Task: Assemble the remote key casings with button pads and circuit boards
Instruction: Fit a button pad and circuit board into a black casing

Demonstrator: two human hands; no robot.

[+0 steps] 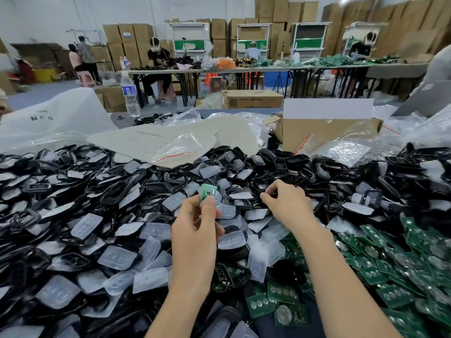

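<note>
My left hand (197, 230) pinches a small green circuit board (207, 193) and holds it upright above the pile. To its right, my right hand (285, 203) reaches into the heap with curled fingers that pinch a black casing (262, 203) lying among the parts. Black key casings (122, 191) and translucent button pads (86, 225) cover the table in a thick layer. More green circuit boards (390, 272) lie heaped at the lower right.
An open cardboard box (327, 132) stands behind the pile at the right. Clear plastic bags (170, 142) lie across the back, and a water bottle (130, 93) stands at the far left. Other people work at tables in the background.
</note>
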